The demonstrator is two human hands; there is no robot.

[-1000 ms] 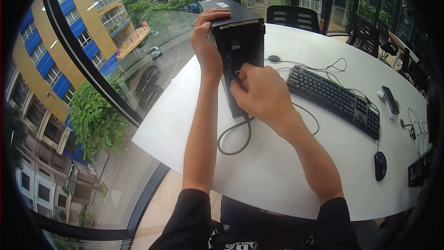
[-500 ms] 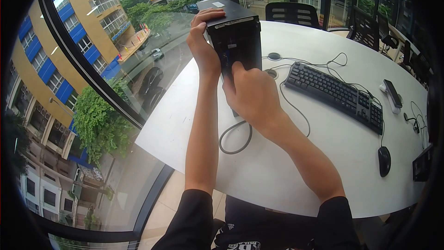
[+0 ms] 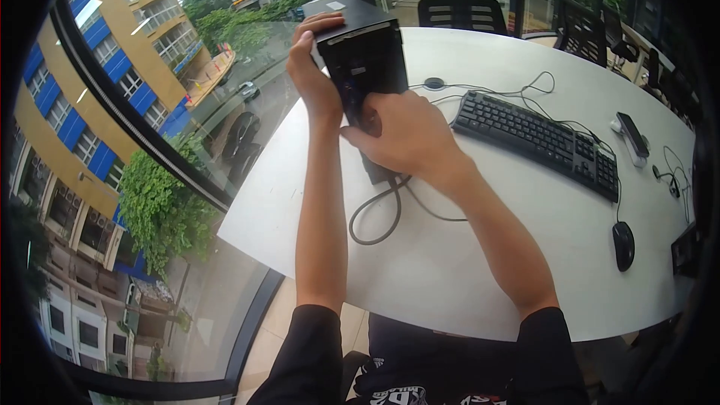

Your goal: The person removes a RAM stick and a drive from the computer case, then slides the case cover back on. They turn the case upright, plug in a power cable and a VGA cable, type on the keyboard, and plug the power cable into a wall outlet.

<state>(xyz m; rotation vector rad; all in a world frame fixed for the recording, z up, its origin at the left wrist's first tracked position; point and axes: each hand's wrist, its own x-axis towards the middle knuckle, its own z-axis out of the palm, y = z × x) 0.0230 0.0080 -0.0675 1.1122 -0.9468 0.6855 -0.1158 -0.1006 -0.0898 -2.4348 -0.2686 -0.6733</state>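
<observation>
A black desktop computer tower [image 3: 379, 67] stands upright at the far left of the white table [image 3: 420, 270], with one narrow panel towards me. My left hand [image 3: 313, 67] grips its upper left edge, fingers over the top and palm along the side. Against the lower part of that panel, my right hand [image 3: 409, 135] is closed with bent fingers. Whatever its fingertips hold is hidden by the hand and the dark panel. A grey cable [image 3: 352, 225] loops on the table below the tower's base, and a thinner stretch runs right beneath my right forearm.
Right of the tower lie a black keyboard [image 3: 540, 142] and a black mouse [image 3: 623, 246]. A black-and-white device [image 3: 631, 139] and thin cords are further right. Black mesh chairs [image 3: 461, 15] stand behind the table. A large window [image 3: 150, 180] borders the left side.
My right hand has turned and its fingers have curled in more against the panel. The cable right of the tower has shifted left and lower. My left hand keeps its grip.
</observation>
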